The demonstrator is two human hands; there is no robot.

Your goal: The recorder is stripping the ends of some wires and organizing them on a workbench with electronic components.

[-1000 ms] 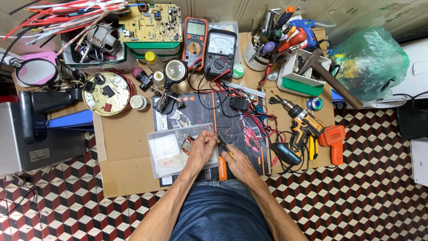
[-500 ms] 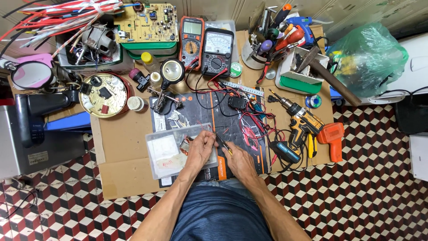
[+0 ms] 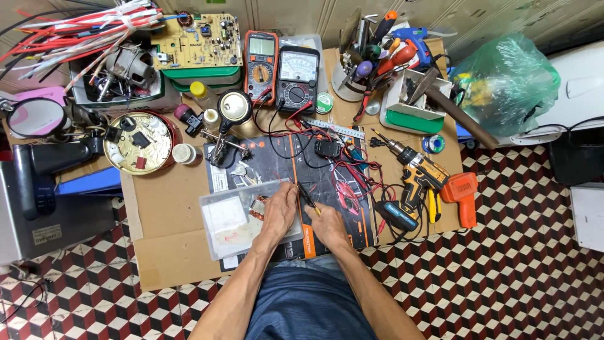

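My left hand (image 3: 280,211) rests on the right edge of a clear plastic box (image 3: 234,220), its fingers beside a small copper-coloured part (image 3: 256,211) inside it. My right hand (image 3: 326,225) is closed on a thin dark tool (image 3: 307,197) that points up and left, toward the left fingertips. Both hands lie on a black and orange work mat (image 3: 327,173) that sits on a sheet of cardboard (image 3: 163,208). What the tool's tip touches is too small to make out.
Two multimeters (image 3: 280,69) stand at the back, with red and black leads (image 3: 352,182) across the mat. A cordless drill (image 3: 418,176) lies to the right, a round tin of parts (image 3: 137,143) to the left, a tool cup (image 3: 362,63) and a green bag (image 3: 503,82) behind.
Both hands stay together over the mat near the clear box. The left hand has shifted slightly onto the box's edge; the camera view has moved a little.
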